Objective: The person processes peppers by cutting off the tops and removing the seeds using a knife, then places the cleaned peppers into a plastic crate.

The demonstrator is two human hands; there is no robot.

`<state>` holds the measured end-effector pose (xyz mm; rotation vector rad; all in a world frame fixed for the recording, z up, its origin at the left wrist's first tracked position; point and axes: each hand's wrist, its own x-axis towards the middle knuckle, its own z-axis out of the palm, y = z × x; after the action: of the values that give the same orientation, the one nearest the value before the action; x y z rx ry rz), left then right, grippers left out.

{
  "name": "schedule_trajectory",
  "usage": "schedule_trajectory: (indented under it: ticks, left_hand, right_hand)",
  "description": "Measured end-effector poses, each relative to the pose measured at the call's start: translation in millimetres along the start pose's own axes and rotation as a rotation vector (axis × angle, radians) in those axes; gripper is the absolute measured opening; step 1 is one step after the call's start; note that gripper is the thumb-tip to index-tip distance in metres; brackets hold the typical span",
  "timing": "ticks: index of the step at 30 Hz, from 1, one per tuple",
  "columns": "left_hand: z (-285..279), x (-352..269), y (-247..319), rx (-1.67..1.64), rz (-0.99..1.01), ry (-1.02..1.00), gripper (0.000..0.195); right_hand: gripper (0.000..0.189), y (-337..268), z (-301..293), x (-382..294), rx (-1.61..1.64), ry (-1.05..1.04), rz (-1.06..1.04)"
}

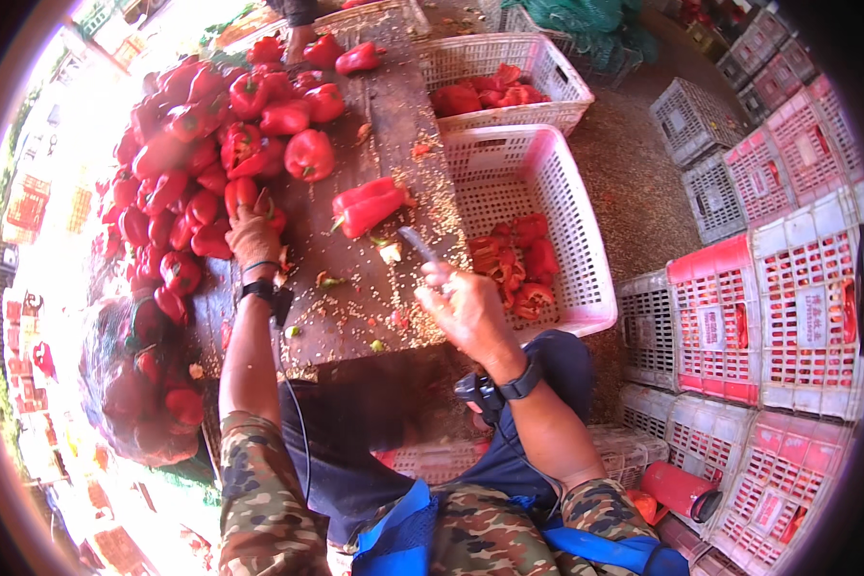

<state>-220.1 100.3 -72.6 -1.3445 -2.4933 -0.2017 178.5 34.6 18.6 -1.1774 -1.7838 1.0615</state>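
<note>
My left hand (pixel 250 237) reaches into the near edge of a big heap of red bell peppers (pixel 187 165). Its fingers touch a red bell pepper (pixel 240 193); whether they grip it cannot be told. A knife (pixel 419 243) is in my right hand (pixel 469 309), its short blade pointing up and left over the table. Between the hands and a little farther off, a red bell pepper (pixel 369 205) lies on its side on the wooden table (pixel 345 317). Close to the blade are a cut pepper core (pixel 389 250) and a green stem piece (pixel 329 279).
Against the table's right side stands a white plastic crate (pixel 596 288) holding several cut red peppers (pixel 522 266). Behind it is another crate (pixel 576 104) with cut peppers. Stacked crates (pixel 716 324) line the right. Seeds litter the tabletop. Another person's hand (pixel 300 39) is at the far end.
</note>
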Motion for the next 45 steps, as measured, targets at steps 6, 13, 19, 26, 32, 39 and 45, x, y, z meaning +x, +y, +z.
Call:
schedule_trajectory:
  ticks: [6, 13, 19, 26, 32, 39, 45]
  left_hand:
    - [-32.9, 13.8, -54.3, -0.434, 0.105, 0.097, 0.047]
    - [-99.5, -36.9, -36.1, -1.592, -0.06, -0.332, 0.038]
    - [-186.3, -144.3, 47.7, -1.603, -0.112, -0.328, 0.034]
    - [-216.4, -187.1, 54.9, -1.879, -0.081, -0.4, 0.028]
    - [-219.8, -204.6, 64.1, -1.958, 0.061, -0.376, 0.022]
    - [-188.4, -201.3, 53.1, -1.36, 0.227, -0.12, 0.027]
    - [-200.2, -197.6, 21.7, -0.368, 0.678, 0.082, 0.016]
  right_hand:
    - [0.02, -9.7, 14.5, -1.4, 0.049, -0.141, 0.035]
    - [0.035, -45.5, 13.3, -15.4, 0.457, -0.158, 0.281]
    - [0.035, -77.1, 14.3, -51.1, 0.373, -0.207, 0.082]
    - [0.031, -103.9, 2.5, -76.8, 0.127, -0.185, -0.158]
    - [0.025, -86.5, 0.9, -100.6, -0.014, -0.246, -0.267]
    - [0.036, -69.7, 3.8, -137.2, -0.002, -0.099, -0.259]
    - [0.043, -83.5, -40.1, -129.6, -0.025, -0.227, -0.127]
